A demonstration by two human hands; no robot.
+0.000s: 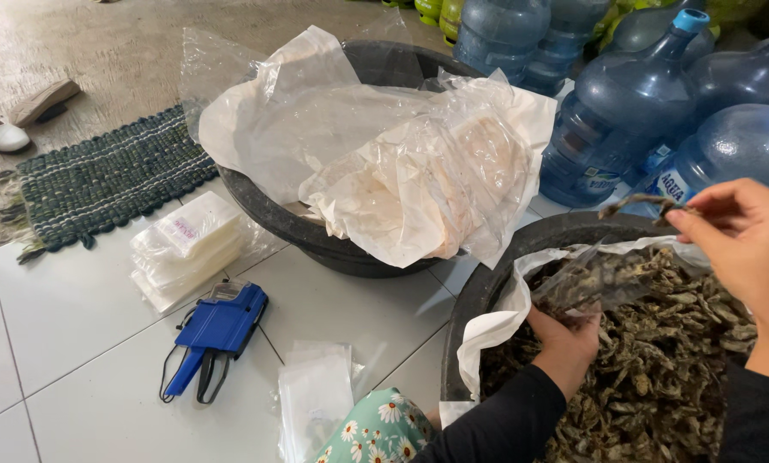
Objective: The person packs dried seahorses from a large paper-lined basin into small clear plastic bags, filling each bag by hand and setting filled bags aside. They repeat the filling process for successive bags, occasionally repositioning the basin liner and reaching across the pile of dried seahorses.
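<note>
Head view. The left hand (564, 339) is inside the round black plastic tub (487, 283) at the lower right of the white tiled floor (67, 309). That tub is lined with white plastic sheet and filled with dark, dried, shrivelled food pieces (659, 369). The left hand is closed around the bottom of a small clear plastic bag (594, 279), which is partly filled with the same dried pieces and held upright above the heap.

The right hand (749, 244) is raised above the tub's far rim, thumb and fingertips pinched on a single thin dried piece (646, 204), just beside the mouth of the bag.

A second black tub (316, 236), lined with crumpled white paper and clear plastic (384, 154), stands behind on the floor, near the first. To its left lies a stack of flat clear plastic bags (192, 244), and just in front of the stack a blue hand-held price labeller (217, 330). More clear bags (316, 399) lie near the lower edge. A dark green woven mat (102, 180) lies at the far left; large blue water bottles (659, 94) stand at the far right.
</note>
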